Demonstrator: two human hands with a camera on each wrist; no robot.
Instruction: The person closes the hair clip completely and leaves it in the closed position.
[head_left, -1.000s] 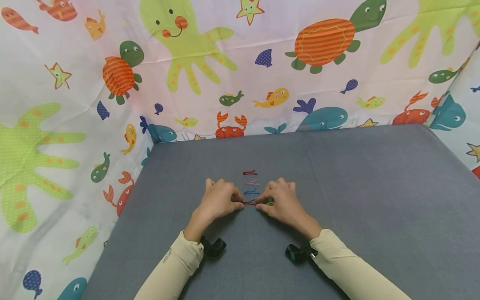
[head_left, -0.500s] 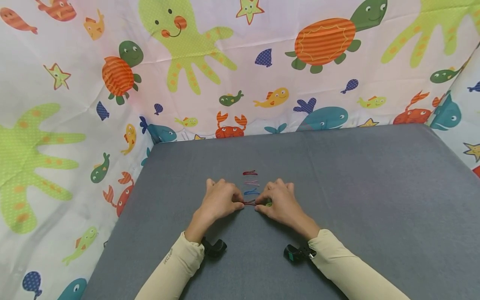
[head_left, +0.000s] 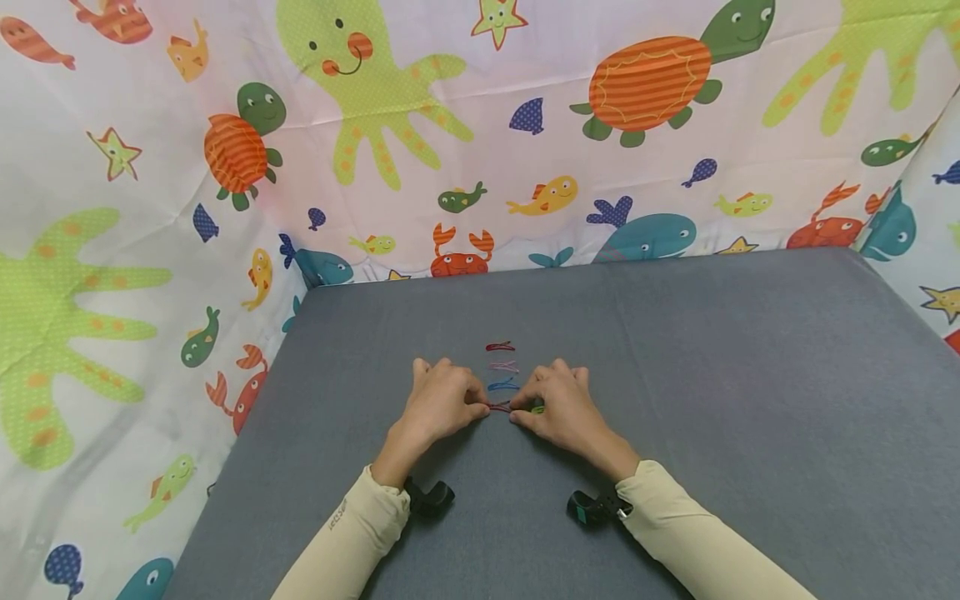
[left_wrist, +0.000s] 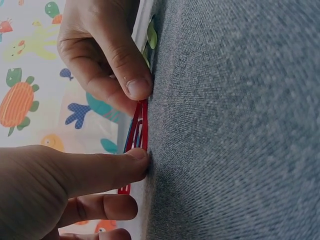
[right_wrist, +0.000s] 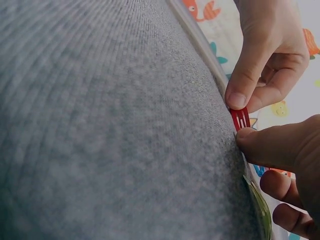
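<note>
A dark red snap hair clip (head_left: 499,407) lies crosswise between my two hands, low over the grey cloth. My left hand (head_left: 441,398) pinches its left end between thumb and index finger. At the other end, my right hand (head_left: 558,402) has thumb and index finger on the clip. The left wrist view shows the red clip (left_wrist: 137,125) with its two arms spread apart. Under my right palm, partly hidden, is a green hair clip (head_left: 537,408), seen also as a green strip (right_wrist: 260,210) in the right wrist view.
Beyond the hands, a blue hair clip (head_left: 503,385), a pink hair clip (head_left: 503,366) and another red hair clip (head_left: 500,346) lie in a column. Grey cloth (head_left: 720,400) covers the table. A curtain (head_left: 495,150) with sea animals hangs behind and at both sides.
Both hands keep their grip on the red hair clip. Their fingertips have drawn very slightly closer together. The other clips have not moved.
</note>
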